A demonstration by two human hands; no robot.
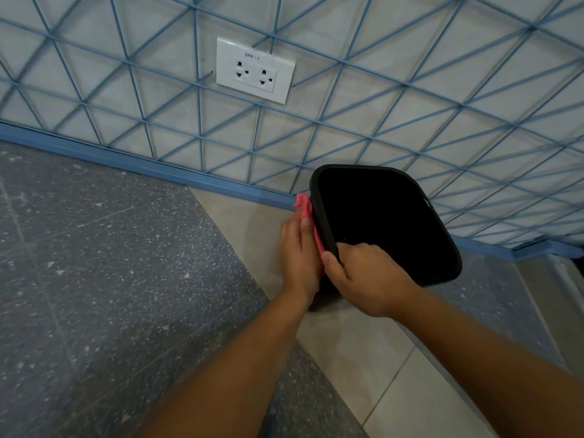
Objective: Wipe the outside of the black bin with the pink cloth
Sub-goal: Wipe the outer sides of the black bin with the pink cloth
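Standing on the floor (363, 343) by the wall's blue skirting, the black bin (379, 216) is gripped at its near rim by the right hand (369, 279), while the left hand (298, 257) presses the pink cloth (305, 208) flat against the bin's left outer side, fingers fairly straight.

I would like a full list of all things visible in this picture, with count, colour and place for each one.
black bin: one, black, on the floor near the wall, tilted
pink cloth: one, pink, against the bin's left outer side
wall socket: one, white, double, on the wall, upper centre
wall: one, pale grey with blue line pattern, across the top
floor: grey speckled part at left, beige tiles under the bin
left hand: one, presses the cloth on the bin
right hand: one, grips the bin's rim
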